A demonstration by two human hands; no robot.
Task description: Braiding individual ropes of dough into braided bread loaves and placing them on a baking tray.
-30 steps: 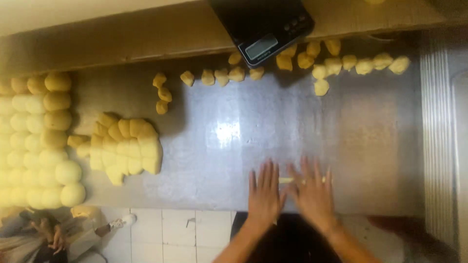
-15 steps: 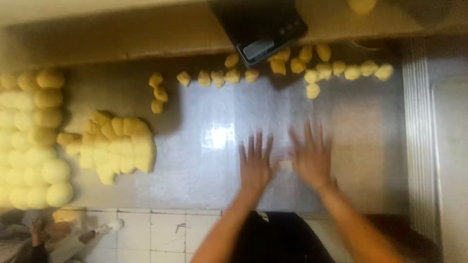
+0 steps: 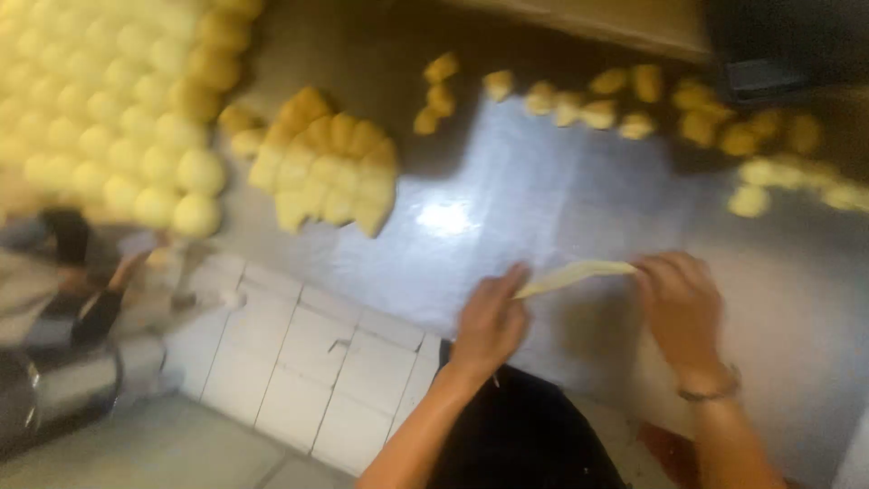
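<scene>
Both hands pinch one thin dough strip (image 3: 575, 274), left hand (image 3: 491, 319) and right hand (image 3: 679, 303) gripping its ends. Its long axis runs hand to hand, rising slightly rightward. Earlier, open palms pressed it flat.

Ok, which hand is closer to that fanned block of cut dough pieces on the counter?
Left. The left hand sits below and to the right of the fanned block of cut dough pieces, pinching one end of the dough strip. The right hand holds the strip's other end, farther away.
</scene>
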